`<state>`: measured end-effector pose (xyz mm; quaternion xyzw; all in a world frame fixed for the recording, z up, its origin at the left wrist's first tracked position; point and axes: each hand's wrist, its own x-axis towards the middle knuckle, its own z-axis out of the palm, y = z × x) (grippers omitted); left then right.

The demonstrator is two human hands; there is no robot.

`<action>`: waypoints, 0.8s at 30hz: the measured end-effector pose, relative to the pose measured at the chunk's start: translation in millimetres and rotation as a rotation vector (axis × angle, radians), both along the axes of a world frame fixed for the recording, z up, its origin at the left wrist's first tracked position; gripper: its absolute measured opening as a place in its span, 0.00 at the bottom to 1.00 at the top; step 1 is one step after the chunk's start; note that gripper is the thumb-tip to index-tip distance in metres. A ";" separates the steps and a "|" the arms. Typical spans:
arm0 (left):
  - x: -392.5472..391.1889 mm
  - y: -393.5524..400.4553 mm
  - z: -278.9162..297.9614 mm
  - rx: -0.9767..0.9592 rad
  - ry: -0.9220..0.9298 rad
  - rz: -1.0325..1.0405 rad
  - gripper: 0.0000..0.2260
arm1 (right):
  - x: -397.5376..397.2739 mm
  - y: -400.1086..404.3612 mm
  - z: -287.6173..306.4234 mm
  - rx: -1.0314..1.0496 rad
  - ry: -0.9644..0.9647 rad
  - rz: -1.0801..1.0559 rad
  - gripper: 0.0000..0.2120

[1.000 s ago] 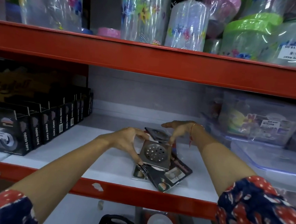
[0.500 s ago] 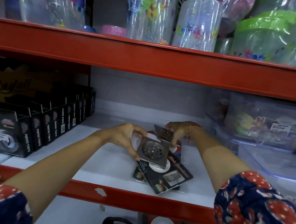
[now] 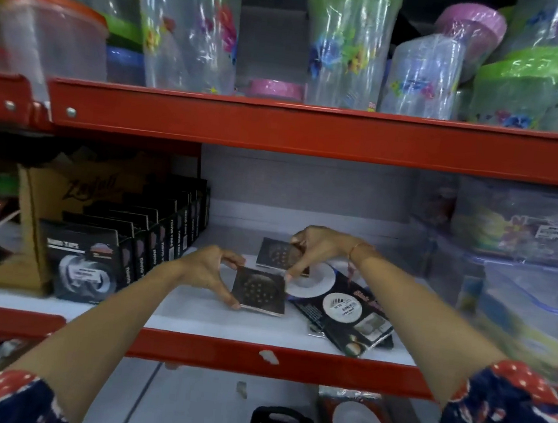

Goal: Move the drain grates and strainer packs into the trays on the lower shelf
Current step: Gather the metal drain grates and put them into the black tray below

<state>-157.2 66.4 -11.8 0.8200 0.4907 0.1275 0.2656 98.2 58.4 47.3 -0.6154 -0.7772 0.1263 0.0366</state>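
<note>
Your left hand pinches a square drain grate above the white shelf; your right hand grips a second grate beside strainer packs.

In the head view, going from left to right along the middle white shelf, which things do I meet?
Black nano tape boxes → left hand → square metal drain grate in its grip → black strainer packs → clear plastic lidded containers.

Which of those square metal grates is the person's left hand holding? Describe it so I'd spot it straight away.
Find the white middle shelf between the red beams. Near its centre, the left hand pinches the nearer drain grate, a square with round holes. The second grate lies farther back under the right hand.
</note>
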 end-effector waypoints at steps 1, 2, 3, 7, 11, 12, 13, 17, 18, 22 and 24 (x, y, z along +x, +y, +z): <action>-9.4 -1.3 -3.6 -0.012 -0.008 0.009 0.54 | -10.4 -1.3 -7.0 -0.014 0.017 0.011 0.29; -16.7 -2.3 -7.4 -0.022 -0.017 0.020 0.55 | -19.5 -2.8 -14.2 -0.031 0.022 0.026 0.30; -22.4 -3.2 -10.5 -0.035 -0.028 0.031 0.56 | -27.9 -5.2 -21.1 -0.058 0.024 0.043 0.30; -31.6 -7.8 -20.2 -0.127 -0.091 0.035 0.62 | -51.5 -11.0 -42.2 -0.106 0.022 0.080 0.30; -29.5 -10.2 -27.5 -0.212 -0.133 0.011 0.63 | -65.3 -15.4 -57.5 -0.117 0.042 0.078 0.33; -29.8 -9.6 -27.9 -0.223 -0.127 0.014 0.62 | -66.3 -15.3 -60.2 -0.124 0.045 0.077 0.33; -30.8 -7.9 -28.0 -0.231 -0.116 0.013 0.62 | -66.5 -15.2 -61.9 -0.135 0.047 0.079 0.32; -36.1 -0.8 -25.0 -0.239 -0.019 0.019 0.66 | -66.1 -12.7 -64.1 -0.164 0.030 0.092 0.36; -36.0 -0.3 -23.9 -0.242 -0.003 0.026 0.65 | -66.9 -12.2 -64.5 -0.169 0.017 0.100 0.37; -31.3 1.6 -20.2 -0.277 0.071 0.010 0.63 | -70.3 -10.7 -67.2 -0.160 0.002 0.099 0.33; -27.8 1.4 -16.7 -0.276 0.090 0.007 0.62 | -69.5 -12.9 -67.2 -0.153 0.011 0.094 0.34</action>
